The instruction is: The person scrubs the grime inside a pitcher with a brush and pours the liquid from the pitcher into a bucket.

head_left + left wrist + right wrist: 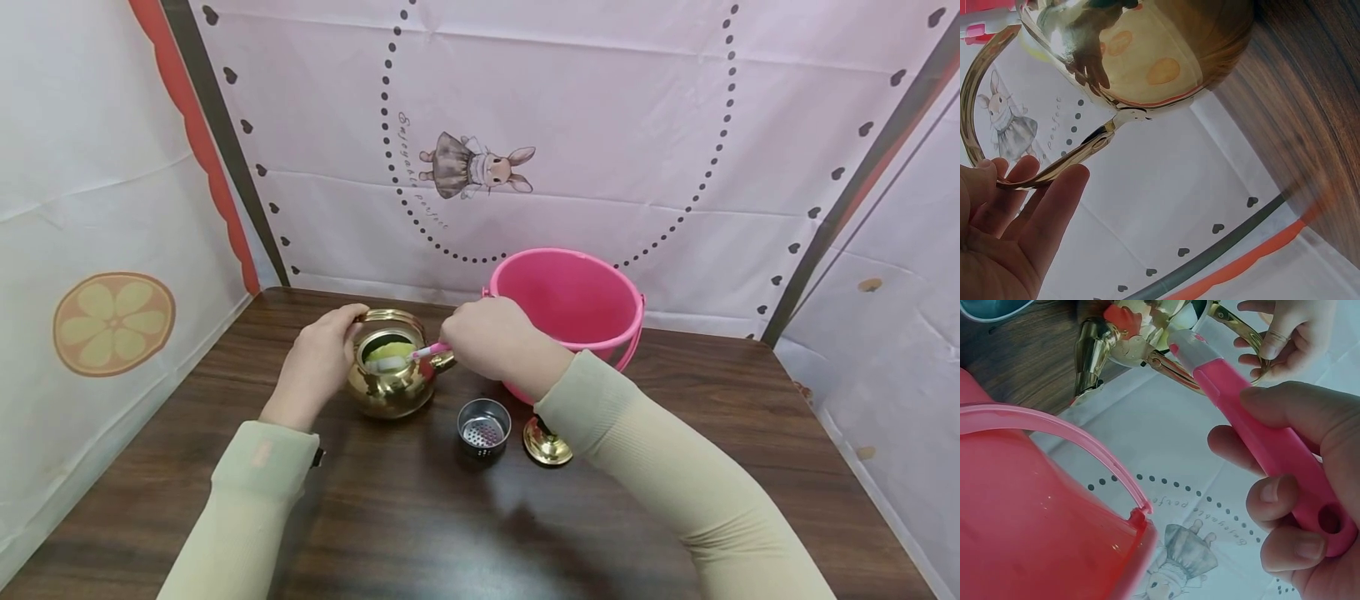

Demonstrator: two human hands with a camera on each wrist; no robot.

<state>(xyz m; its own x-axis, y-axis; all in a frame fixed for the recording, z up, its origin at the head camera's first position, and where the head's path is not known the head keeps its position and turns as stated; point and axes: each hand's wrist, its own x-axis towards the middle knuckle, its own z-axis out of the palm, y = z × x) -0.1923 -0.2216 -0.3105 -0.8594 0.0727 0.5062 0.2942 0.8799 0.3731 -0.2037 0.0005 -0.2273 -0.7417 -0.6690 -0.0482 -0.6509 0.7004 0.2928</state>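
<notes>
In the head view, my left hand (318, 358) is left of centre, thumb and fingers closed on the arched handle (393, 317) of the gold teapot (386, 404). The pot stands upright on the dark wooden table (375, 525), its opening uncovered. My right hand (491, 337), near the middle of the frame, is curled around a pink-handled scrubber (429, 351), which slants down and left across the pot's rim. Its white and yellow-green head shows in the opening; whether that is bristle or sponge I cannot tell. The spout (443, 362) points right, just below my right knuckles. Below centre sits a round metal strainer (483, 429) with a perforated base, and to its right lies a gold lid (547, 447), partly behind my sleeve (592, 400). A pink bucket (573, 296) stands right of centre, behind my right wrist.

In the left wrist view, my fingers at the lower left pinch the teapot's handle between thumb and fingertips. The shiny body fills the top, and a rabbit print (1009, 119) shows on the cloth at the upper left.

In the right wrist view, my thumb and curled fingers hold the scrubber's pink grip at right of centre. The teapot is at the top, my left hand at the upper right, and the bucket fills the lower left.
</notes>
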